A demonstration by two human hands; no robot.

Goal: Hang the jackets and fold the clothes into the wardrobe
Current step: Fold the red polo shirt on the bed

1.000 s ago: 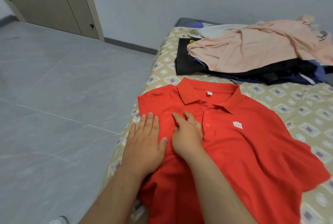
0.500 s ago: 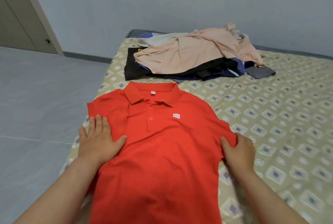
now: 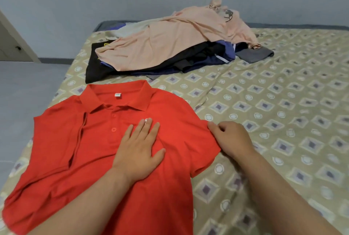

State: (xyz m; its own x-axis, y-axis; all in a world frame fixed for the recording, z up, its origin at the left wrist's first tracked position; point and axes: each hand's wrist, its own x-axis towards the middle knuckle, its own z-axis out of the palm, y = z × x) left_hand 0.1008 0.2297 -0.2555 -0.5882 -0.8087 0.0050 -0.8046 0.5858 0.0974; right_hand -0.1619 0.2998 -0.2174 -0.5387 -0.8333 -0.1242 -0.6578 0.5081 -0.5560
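Two bare hands worked on one red polo shirt (image 3: pixel 75 159), which lay face up on the near left part of the bed (image 3: pixel 283 121), its collar pointing away from the person and its buttons done up. The left hand (image 3: pixel 138 151) lay flat on the chest of the shirt, fingers straight and slightly spread, grasping nothing; a fingertip covered part of a small white chest logo (image 3: pixel 146 120). The right hand (image 3: pixel 232 140) sat at the shirt's right sleeve, its fingers curled and thumb closed on the sleeve's edge, with the hand partly over the cloth and partly over the bedspread. On the other side, the sleeve appeared to be folded in over the front, though the crease there was hard to read.

The bed carried everything else as well. Beyond the collar, close to the far edge, sat a loose pile of clothes (image 3: pixel 188 64): a peach garment (image 3: pixel 170 46) spread over the top, a black garment (image 3: pixel 94 70) sticking out at the left beneath it, and dark navy pieces (image 3: pixel 217 59) under the right side. A grey cloth (image 3: pixel 254 54) lay just beside the pile at its right. The pile and the red shirt were near each other but did not touch. A grey floor (image 3: pixel 28 93) ran along the bed's left side.
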